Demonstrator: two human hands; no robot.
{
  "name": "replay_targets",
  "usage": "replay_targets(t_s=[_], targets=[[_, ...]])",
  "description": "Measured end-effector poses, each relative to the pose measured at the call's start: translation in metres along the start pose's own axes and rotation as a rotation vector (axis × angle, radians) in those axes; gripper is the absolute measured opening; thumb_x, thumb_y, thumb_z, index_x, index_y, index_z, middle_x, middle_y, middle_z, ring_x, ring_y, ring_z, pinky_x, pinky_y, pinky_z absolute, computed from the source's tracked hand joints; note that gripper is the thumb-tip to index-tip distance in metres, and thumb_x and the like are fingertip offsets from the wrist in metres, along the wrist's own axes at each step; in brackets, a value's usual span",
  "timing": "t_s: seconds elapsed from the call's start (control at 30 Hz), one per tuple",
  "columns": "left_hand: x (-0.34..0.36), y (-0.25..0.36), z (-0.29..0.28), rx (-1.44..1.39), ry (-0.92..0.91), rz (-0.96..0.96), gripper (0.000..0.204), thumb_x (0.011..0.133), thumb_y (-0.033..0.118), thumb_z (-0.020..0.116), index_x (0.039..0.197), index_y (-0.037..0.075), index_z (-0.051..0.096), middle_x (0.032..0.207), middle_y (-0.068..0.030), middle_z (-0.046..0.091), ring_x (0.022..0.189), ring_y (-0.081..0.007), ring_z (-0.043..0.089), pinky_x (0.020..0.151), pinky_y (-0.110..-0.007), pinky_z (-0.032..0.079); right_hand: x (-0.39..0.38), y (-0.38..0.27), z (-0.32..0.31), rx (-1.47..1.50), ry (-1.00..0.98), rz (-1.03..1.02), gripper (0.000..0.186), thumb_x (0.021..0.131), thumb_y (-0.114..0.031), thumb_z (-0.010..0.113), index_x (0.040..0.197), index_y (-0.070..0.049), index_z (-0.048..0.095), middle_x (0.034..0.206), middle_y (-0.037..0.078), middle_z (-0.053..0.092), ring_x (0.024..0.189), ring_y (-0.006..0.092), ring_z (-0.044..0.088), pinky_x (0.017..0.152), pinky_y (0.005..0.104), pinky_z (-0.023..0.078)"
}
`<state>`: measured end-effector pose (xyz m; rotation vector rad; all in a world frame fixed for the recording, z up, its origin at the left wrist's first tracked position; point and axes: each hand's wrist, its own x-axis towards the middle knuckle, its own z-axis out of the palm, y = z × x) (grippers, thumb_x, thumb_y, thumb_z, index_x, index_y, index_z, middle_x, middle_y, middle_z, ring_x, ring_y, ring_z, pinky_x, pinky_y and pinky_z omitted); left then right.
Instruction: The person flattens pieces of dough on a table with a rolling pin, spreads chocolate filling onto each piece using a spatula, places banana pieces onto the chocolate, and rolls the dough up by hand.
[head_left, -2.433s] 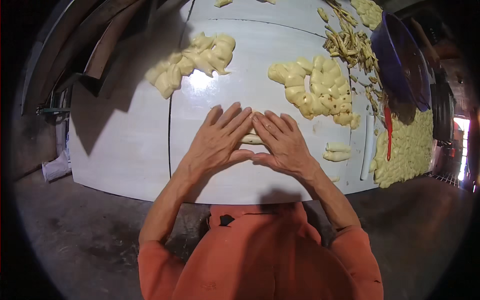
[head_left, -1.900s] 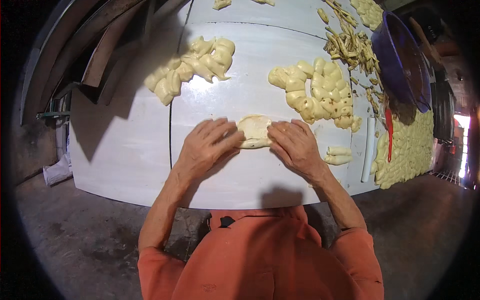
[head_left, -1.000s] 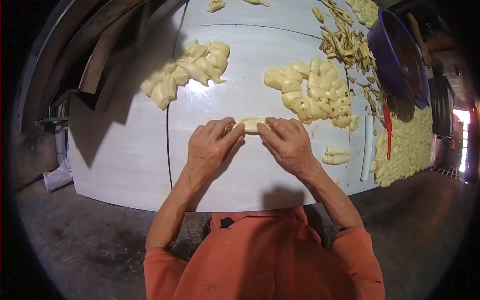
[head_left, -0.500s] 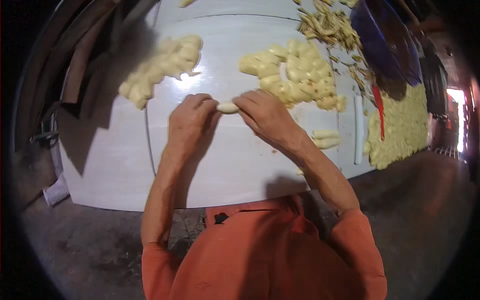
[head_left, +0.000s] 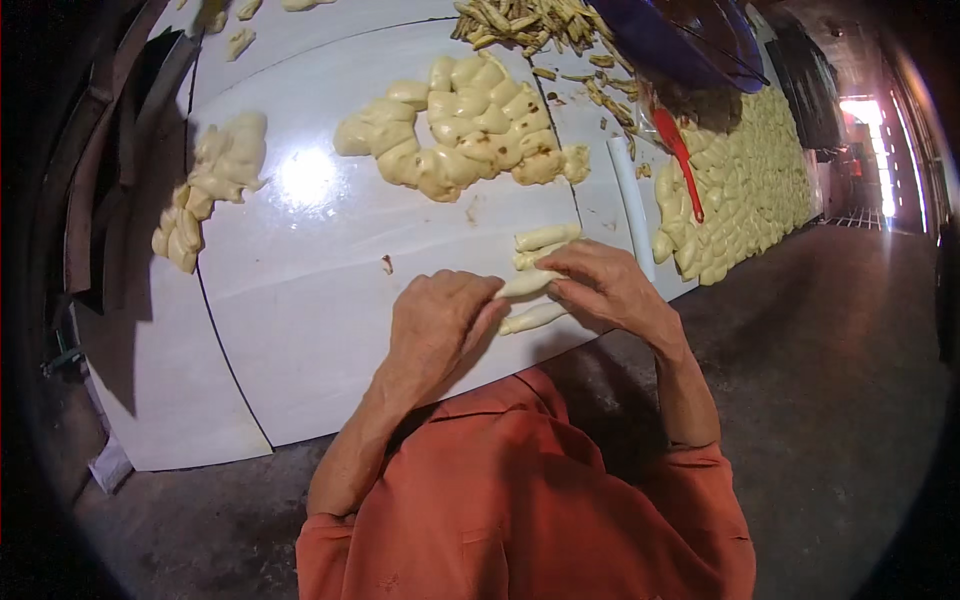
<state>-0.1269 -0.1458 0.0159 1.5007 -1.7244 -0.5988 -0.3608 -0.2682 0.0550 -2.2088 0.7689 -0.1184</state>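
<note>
Between my two hands stretches a pale, spindle-shaped dough roll (head_left: 524, 285), held by its ends just above the white table. My left hand (head_left: 440, 322) pinches the left end with thumb and fingers. At the right end, my right hand (head_left: 612, 287) grips it with bent fingers. Close by lie other dough rolls: one (head_left: 547, 236) just beyond the held piece and another (head_left: 534, 318) on its near side, partly under my right hand. Farther off, a ring-like cluster of yellowish dough lumps (head_left: 490, 115) rests on the table, some with brown spots.
A smaller dough cluster (head_left: 222, 165) lies left, beside dark boards (head_left: 110, 160). Brownish finger-shaped pieces (head_left: 520, 22) are heaped at the back. Rightward are a white rod (head_left: 631, 205), a red-handled tool (head_left: 682, 165), a wide dough mass (head_left: 750, 190) and a purple basin (head_left: 665, 45).
Both hands have moved right and nearer to me with the dough roll, to beside the other rolls. The view has shifted, so the dough clusters appear farther left.
</note>
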Motion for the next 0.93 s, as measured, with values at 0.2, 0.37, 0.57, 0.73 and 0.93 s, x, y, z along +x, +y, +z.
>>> replay_targets(t_s=[0.2,0.37,0.57,0.73,0.93], targets=[[-0.015,0.006,0.037,0.15,-0.121,0.065,0.023,0.09,0.027,0.077,0.106,0.01,0.074,0.101,-0.002,0.067,0.093,-0.022,0.063,0.075,-0.04,0.045,-0.036,0.02,0.029,-0.19,0.067,-0.053,0.034,0.092,-0.015,0.07,0.124,-0.006,0.07,0.111,0.012,0.069,0.104,0.0317,0.065,0.091,0.0401,0.053],[-0.015,0.012,0.036,0.234,-0.186,0.054,0.034,0.082,0.028,0.083,0.111,0.012,0.074,0.106,-0.0019,0.068,0.093,-0.0237,0.063,0.077,-0.04,0.047,-0.043,0.021,0.028,-0.312,0.047,-0.038,0.05,0.081,-0.024,0.082,0.127,-0.007,0.067,0.115,0.01,0.067,0.105,0.0299,0.065,0.092,0.0424,0.052],[-0.013,0.006,0.029,0.219,-0.235,0.072,0.043,0.083,0.028,0.084,0.121,0.012,0.071,0.097,-0.0015,0.071,0.085,-0.0224,0.066,0.073,-0.038,0.047,-0.035,0.014,0.022,-0.319,0.07,-0.127,0.063,0.076,-0.032,0.087,0.131,-0.009,0.066,0.12,0.011,0.066,0.108,0.0292,0.065,0.091,0.0417,0.051],[0.017,0.008,0.01,0.17,-0.15,0.024,0.045,0.09,0.026,0.078,0.13,0.008,0.067,0.113,-0.0096,0.072,0.096,-0.0292,0.068,0.081,-0.043,0.052,-0.04,0.027,0.058,-0.457,0.125,-0.302,0.074,0.082,-0.05,0.081,0.142,-0.012,0.061,0.126,0.011,0.064,0.115,0.027,0.061,0.093,0.0411,0.048],[0.072,-0.005,0.051,0.177,-0.211,0.193,0.049,0.094,0.027,0.074,0.138,0.017,0.056,0.123,-0.0119,0.067,0.103,-0.033,0.068,0.085,-0.044,0.055,-0.032,0.041,0.101,-0.687,0.17,-0.317,0.039,0.093,-0.051,0.072,0.116,-0.019,0.07,0.127,0.012,0.058,0.121,0.0247,0.057,0.089,0.0419,0.048]])
